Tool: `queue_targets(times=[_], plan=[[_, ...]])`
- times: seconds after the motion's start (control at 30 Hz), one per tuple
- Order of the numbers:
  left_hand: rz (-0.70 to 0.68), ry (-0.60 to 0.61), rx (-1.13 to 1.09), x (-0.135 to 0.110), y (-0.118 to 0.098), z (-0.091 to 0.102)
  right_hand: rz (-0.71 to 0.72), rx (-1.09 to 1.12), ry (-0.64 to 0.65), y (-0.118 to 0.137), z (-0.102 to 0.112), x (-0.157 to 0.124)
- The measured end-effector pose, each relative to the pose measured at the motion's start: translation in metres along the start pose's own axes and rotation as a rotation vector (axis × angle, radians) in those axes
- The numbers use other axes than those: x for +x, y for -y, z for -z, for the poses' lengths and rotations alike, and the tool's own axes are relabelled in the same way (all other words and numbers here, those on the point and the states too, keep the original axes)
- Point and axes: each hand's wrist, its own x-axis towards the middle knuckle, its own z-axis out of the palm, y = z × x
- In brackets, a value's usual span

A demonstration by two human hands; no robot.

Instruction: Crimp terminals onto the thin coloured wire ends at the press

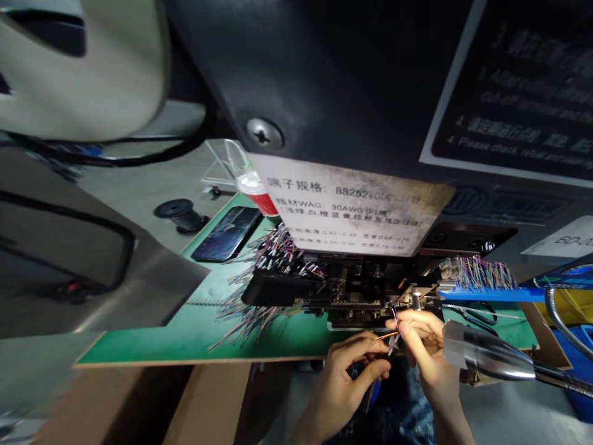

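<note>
My left hand is closed, with thumb and fingers bent around thin coloured wires. An orange wire runs from its fingertips toward my right hand. That hand pinches thin wires between thumb and forefinger, and a dark wire end sticks up above the pinch. Both hands are close together in front of the crimping machine's lower works, just below its lit tooling. How many strands each hand has cannot be made out.
A big bundle of wires lies left of the tooling on the green table. More wires rest on a blue tray at right. A phone, scissors and a metal lamp are nearby. The machine's dark housing hangs overhead.
</note>
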Motion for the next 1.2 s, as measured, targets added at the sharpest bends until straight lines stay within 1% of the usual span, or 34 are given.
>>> queue_targets(times=[0.33, 0.43, 0.5, 0.57, 0.63, 0.67, 0.7, 0.73, 0.8, 0.87, 0.9, 1.03, 1.2], plan=[[0.018, -0.002, -0.002, -0.001, -0.002, 0.000, 0.018, 0.000, 0.021, -0.002, 0.000, 0.001], [0.040, 0.003, 0.008, -0.002, -0.002, 0.001, 0.039, -0.040, 0.009, -0.004, 0.000, 0.000], [0.074, 0.019, 0.003, -0.003, -0.003, 0.004, 0.109, -0.128, -0.007, -0.003, 0.002, 0.000], [0.120, 0.063, 0.005, -0.003, -0.005, 0.008, 0.235, -0.219, -0.004, 0.000, 0.004, 0.001], [0.146, 0.126, 0.053, -0.003, -0.007, 0.014, 0.345, -0.254, 0.024, 0.003, 0.008, 0.002], [0.147, 0.158, 0.090, -0.003, -0.008, 0.017, 0.372, -0.235, 0.057, 0.004, 0.010, 0.003], [0.139, 0.178, 0.128, -0.003, -0.009, 0.019, 0.367, -0.191, 0.098, 0.004, 0.011, 0.003], [0.126, 0.189, 0.159, -0.003, -0.009, 0.020, 0.330, -0.130, 0.136, 0.004, 0.012, 0.002], [0.101, 0.180, 0.190, -0.003, -0.008, 0.020, 0.209, -0.006, 0.169, 0.004, 0.012, 0.000], [0.078, 0.136, 0.183, -0.002, -0.007, 0.017, 0.102, 0.058, 0.133, 0.002, 0.011, -0.002], [0.067, 0.112, 0.171, -0.001, -0.007, 0.015, 0.071, 0.064, 0.105, 0.001, 0.009, -0.003], [0.007, 0.051, 0.123, 0.002, -0.005, 0.006, 0.040, 0.053, 0.052, -0.002, 0.005, -0.002], [-0.063, -0.011, 0.147, 0.003, -0.002, 0.003, 0.041, 0.010, -0.020, -0.003, 0.003, 0.000]])
